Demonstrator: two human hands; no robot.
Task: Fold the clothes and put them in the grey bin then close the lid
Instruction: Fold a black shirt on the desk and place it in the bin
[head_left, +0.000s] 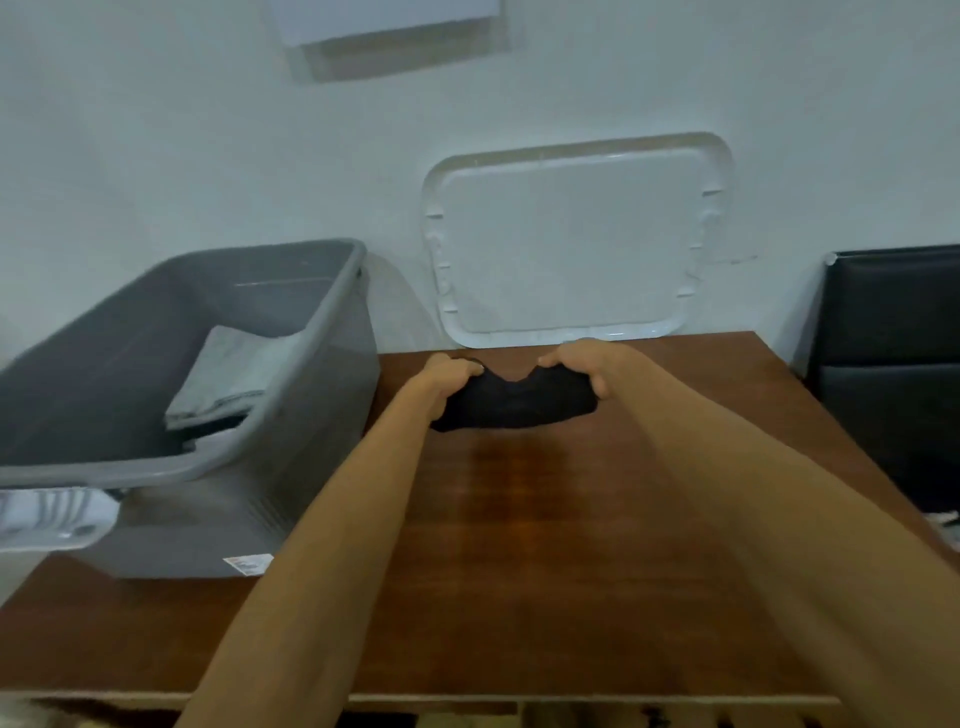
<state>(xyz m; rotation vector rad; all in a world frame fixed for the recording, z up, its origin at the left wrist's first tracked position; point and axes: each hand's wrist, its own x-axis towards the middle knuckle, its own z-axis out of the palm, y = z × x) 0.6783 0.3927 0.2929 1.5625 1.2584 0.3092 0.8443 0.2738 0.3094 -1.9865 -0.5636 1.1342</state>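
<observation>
At the left of the frame the grey bin (332, 312) stands open on the bench (545, 545), with a folded pale cloth (228, 374) already inside, so part of the job looks done. Just right of the bin, the left hand (441, 379) is curled around one end of a bunched black garment (514, 402) at the far centre of the bench. The right hand (576, 366) grips the other end. This piece has yet to go in. Above the hands, the lid (566, 244) leans against the wall, not yet fitted.
</observation>
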